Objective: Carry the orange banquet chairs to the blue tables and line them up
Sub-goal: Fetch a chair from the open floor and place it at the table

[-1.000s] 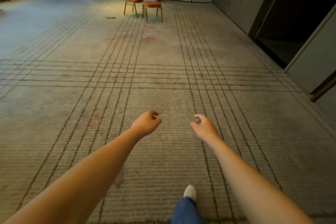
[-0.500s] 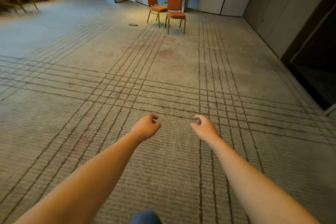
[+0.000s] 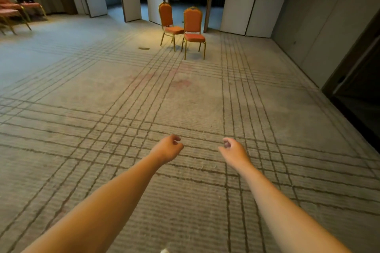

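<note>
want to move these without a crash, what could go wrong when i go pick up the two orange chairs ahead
The left chair and right chair stand close side by side; lifting one could snag or tip the other. A small dark patch on the floor, too small to identify, lies just left of them and might catch a foot.

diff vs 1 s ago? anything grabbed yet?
The person walked toward the two orange banquet chairs, which now look nearer and larger; the view swung left, revealing other orange chairs at far left. Nothing taken hold of or let go. Unchanged: left hand and right hand stay out front, loosely curled and empty; the two chairs stand side by side on the carpet.
</note>
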`<action>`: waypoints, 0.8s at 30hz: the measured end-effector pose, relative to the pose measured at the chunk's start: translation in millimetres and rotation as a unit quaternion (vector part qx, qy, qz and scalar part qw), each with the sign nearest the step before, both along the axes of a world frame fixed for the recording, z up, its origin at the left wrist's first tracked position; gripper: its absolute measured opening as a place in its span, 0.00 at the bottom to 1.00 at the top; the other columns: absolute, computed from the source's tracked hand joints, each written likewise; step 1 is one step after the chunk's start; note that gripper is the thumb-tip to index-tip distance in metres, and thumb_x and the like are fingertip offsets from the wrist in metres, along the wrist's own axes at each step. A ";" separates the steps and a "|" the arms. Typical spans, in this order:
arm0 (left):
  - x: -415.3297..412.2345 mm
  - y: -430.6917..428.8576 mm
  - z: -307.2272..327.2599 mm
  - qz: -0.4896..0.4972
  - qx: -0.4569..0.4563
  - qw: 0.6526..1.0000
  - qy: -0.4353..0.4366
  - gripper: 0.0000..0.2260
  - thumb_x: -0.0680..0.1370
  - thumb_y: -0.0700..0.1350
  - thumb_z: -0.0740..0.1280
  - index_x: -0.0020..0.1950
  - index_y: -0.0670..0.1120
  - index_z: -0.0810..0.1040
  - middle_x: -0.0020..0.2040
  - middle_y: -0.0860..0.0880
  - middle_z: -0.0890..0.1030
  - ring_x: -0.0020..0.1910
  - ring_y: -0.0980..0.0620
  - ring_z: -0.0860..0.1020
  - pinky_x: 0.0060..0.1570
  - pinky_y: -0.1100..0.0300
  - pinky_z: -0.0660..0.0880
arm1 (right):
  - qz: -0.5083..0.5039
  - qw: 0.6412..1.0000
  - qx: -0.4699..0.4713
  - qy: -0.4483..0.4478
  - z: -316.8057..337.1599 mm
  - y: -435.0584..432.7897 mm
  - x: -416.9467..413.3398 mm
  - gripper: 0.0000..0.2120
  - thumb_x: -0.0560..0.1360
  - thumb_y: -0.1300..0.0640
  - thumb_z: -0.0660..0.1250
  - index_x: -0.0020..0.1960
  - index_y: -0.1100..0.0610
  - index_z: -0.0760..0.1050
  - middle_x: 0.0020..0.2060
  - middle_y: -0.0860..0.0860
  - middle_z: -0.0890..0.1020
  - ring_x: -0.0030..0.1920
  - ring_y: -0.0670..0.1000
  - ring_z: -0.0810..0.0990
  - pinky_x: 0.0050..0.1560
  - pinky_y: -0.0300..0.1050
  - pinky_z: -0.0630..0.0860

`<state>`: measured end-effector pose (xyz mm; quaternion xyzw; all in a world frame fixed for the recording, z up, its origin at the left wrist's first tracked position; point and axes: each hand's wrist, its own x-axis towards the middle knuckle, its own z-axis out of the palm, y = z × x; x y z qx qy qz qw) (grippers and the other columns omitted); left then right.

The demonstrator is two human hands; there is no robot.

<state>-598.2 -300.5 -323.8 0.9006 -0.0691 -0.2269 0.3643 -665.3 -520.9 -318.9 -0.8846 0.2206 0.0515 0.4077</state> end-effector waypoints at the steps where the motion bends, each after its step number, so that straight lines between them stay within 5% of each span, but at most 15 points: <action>1: 32.3 -8.9 3.1 -0.003 -0.002 1.000 0.000 0.20 0.80 0.53 0.61 0.70 0.48 0.68 0.62 0.49 0.76 0.54 0.50 0.77 0.56 0.56 0.74 | -0.008 1.000 0.000 -0.005 2.1 -9.3 28.8 0.23 0.78 0.50 0.63 0.73 0.52 0.67 0.70 0.53 0.71 0.58 0.50 0.76 0.56 0.44 0.72; 24: 617.2 -259.6 6.5 0.047 0.012 0.998 -0.045 0.19 0.79 0.52 0.63 0.68 0.48 0.71 0.61 0.49 0.78 0.55 0.49 0.77 0.57 0.56 0.73 | 0.016 1.000 0.009 0.002 -1.7 -270.0 639.1 0.25 0.78 0.48 0.64 0.73 0.52 0.66 0.72 0.52 0.70 0.69 0.52 0.71 0.64 0.47 0.70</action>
